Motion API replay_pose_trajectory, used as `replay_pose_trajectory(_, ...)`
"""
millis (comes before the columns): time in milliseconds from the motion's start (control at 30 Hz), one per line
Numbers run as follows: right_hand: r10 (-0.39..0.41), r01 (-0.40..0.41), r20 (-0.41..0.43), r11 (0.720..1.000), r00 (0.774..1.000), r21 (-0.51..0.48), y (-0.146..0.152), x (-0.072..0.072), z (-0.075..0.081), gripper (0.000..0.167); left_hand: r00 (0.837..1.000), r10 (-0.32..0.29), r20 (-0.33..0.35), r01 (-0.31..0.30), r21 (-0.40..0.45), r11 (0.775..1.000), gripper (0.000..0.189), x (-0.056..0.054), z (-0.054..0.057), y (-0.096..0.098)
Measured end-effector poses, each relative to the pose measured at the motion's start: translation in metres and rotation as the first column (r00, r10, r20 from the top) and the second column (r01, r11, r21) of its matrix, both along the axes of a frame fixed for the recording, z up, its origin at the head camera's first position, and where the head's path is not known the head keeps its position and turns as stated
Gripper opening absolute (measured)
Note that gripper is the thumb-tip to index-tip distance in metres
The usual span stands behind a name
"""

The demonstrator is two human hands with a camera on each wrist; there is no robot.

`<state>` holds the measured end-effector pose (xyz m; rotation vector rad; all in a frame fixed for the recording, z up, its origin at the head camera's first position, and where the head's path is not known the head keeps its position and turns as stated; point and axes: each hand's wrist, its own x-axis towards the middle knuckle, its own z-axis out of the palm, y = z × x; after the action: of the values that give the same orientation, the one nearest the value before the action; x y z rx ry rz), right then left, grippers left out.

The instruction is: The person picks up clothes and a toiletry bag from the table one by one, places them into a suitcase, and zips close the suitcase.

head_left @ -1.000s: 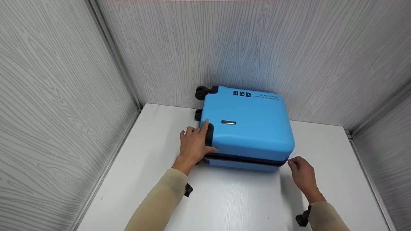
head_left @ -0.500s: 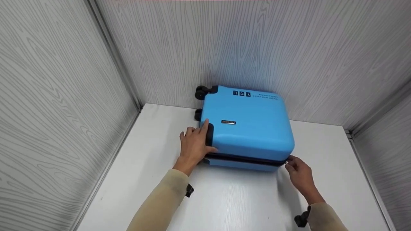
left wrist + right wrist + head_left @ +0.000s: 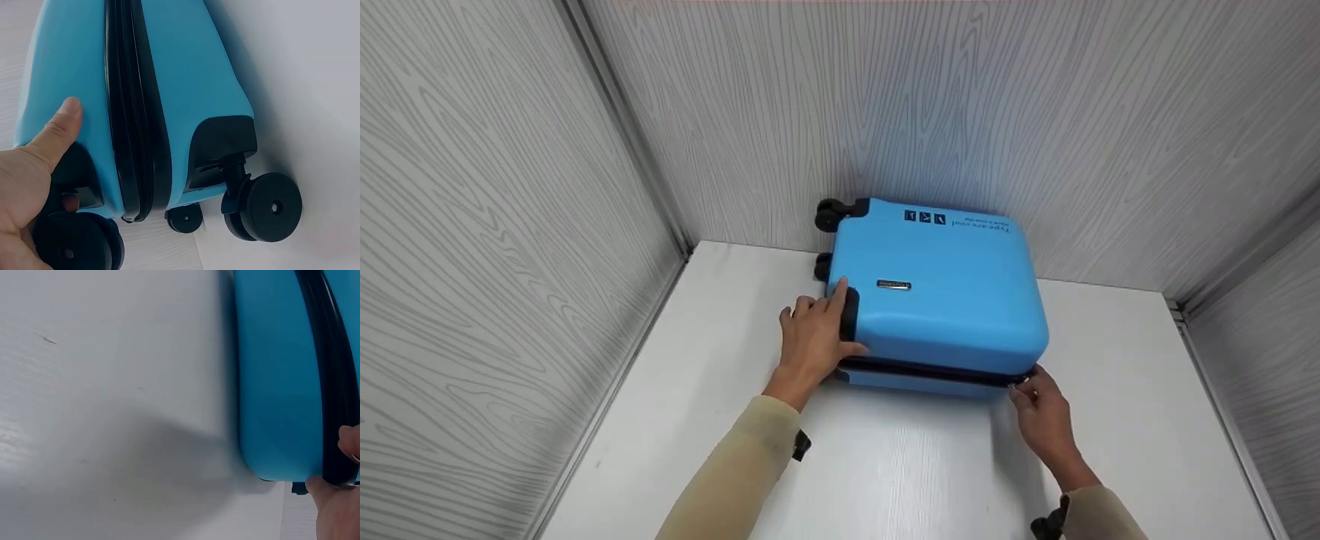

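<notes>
Blue suitcase (image 3: 952, 292) lies flat on the white desk (image 3: 892, 472).
We find the left hand (image 3: 811, 335) spread, resting against its wheeled end; the right hand (image 3: 1044, 418), fingers curled, pinches the zipper pull (image 3: 1012, 386) at the near right corner.

Head view: moderately bright, mostly sharp; lamp outside the frame, light apparently from above; thin reddish line along the upper margin.
Counter (image 3: 922, 480): pale glare in front of the suitcase (image 3: 937, 319).
Back wall (image 3: 780, 112): grey, with a diffuse blue cast above the suitcase.
Side walls (image 3: 495, 262): edges splayed in wide-angle perspective; right side the darker.
Right hand (image 3: 1044, 420): soft-edged shadow falling leftward.
Lettering (image 3: 981, 226): lower line too small to read.
Left wrist view: dimmer; soft shadow beside the suitcase; wheels (image 3: 275, 194) nearly black.
Right wrist view: dim, slightly soft; broad diffuse shadow; glare at left margin.
</notes>
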<state>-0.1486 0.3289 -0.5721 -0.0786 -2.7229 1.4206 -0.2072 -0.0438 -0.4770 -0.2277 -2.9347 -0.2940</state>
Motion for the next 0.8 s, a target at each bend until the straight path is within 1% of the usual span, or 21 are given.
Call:
replay_pose_trajectory(67, -0.011, 0.011, -0.008, 1.000, 1.000, 0.002, -0.002, 0.001, 0.000, 0.009, 1.000, -0.001, -0.006, 0.001, -0.010, 1.000, 0.121, 0.000, 0.000, 0.000)
replay_pose_trajectory(200, -0.031, 0.031, -0.001, 0.999, 1.000, -0.023, -0.008, 0.004, -0.001, 0.011, 1.000, -0.001, 0.002, 0.001, 0.000, 1.000, 0.121, 0.000, -0.001, 0.001)
replay_pose_trajectory(300, -0.061, 0.061, -0.023, 0.998, 0.998, -0.016, -0.017, 0.006, -0.001, 0.013, 1.000, -0.002, 0.011, 0.002, 0.006, 1.000, 0.121, 0.000, 0.000, 0.002)
replay_pose_trajectory(433, -0.089, 0.089, -0.055, 0.996, 0.994, -0.006, -0.032, 0.009, -0.002, 0.012, 1.000, -0.005, 0.017, 0.004, 0.014, 1.000, 0.120, 0.000, 0.000, 0.001)
replay_pose_trajectory(533, -0.106, 0.106, -0.066, 0.994, 0.992, -0.006, -0.038, 0.010, -0.002, 0.011, 1.000, -0.009, 0.022, 0.008, 0.017, 1.000, 0.120, 0.000, 0.000, 0.000)
replay_pose_trajectory(700, -0.153, 0.156, -0.119, 0.988, 0.981, 0.016, -0.043, 0.012, -0.004, 0.012, 0.999, -0.023, 0.029, 0.022, 0.027, 0.999, 0.120, -0.001, -0.001, -0.001)
replay_pose_trajectory(800, -0.182, 0.185, -0.147, 0.983, 0.972, 0.008, -0.049, 0.012, -0.005, 0.013, 0.999, -0.023, 0.029, 0.023, 0.027, 0.999, 0.120, -0.001, -0.001, -0.001)
